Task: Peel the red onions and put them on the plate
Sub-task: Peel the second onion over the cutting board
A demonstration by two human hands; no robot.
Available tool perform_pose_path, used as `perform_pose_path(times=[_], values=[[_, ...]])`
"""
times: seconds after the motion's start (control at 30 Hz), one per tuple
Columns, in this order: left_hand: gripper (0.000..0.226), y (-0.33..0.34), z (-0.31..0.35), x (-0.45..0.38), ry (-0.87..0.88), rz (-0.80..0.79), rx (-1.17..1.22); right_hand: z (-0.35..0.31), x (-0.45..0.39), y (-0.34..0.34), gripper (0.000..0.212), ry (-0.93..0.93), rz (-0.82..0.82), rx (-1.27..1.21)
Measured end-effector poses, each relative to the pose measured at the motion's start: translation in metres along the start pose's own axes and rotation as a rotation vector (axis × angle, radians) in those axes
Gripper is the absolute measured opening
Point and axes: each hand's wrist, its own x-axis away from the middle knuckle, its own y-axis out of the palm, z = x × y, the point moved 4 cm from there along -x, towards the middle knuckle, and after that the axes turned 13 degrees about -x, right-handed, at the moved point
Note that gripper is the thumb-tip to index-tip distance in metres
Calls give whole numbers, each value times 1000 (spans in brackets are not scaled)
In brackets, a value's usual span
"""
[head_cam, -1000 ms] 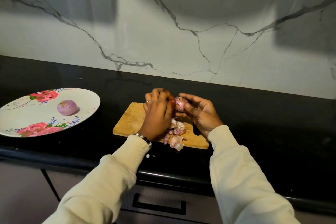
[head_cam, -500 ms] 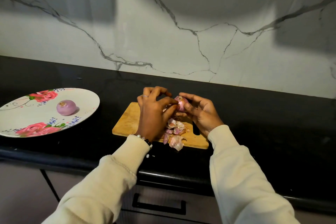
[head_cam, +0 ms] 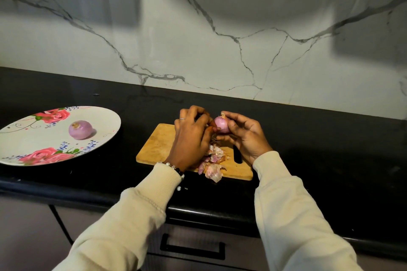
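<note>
My right hand point(head_cam: 244, 136) holds a small red onion point(head_cam: 221, 124) above the far edge of a wooden cutting board point(head_cam: 158, 145), fingers curled round it. My left hand point(head_cam: 191, 134) is against the onion's left side, its fingertips pinching at the skin there; the exact contact is hidden. A pile of pink and white onion peels point(head_cam: 212, 160) lies on the board under my hands. One peeled red onion point(head_cam: 80, 130) sits on a floral oval plate point(head_cam: 26, 141) at the left.
A black countertop point(head_cam: 330, 149) runs across the view, with a white marble wall point(head_cam: 220, 28) behind it. A drawer with a dark handle point(head_cam: 191, 247) sits below the counter's front edge.
The onion has turned in my right hand, showing more of its smooth pink side. My left hand's fingers have shifted along its left side.
</note>
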Motion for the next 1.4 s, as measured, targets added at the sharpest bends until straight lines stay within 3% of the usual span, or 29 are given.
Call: perform_pose_path(times=[0.5, 0.67, 1.4], values=[[21, 2, 1, -1, 15, -61, 27, 0, -1, -3, 24, -3, 57, -8], [11, 0, 2, -1, 6, -63, 22, 1, -2, -3, 24, 1, 73, -4], [7, 5, 0, -1, 20, -112, -77, 8, 0, 1, 26, -24, 208, 33]])
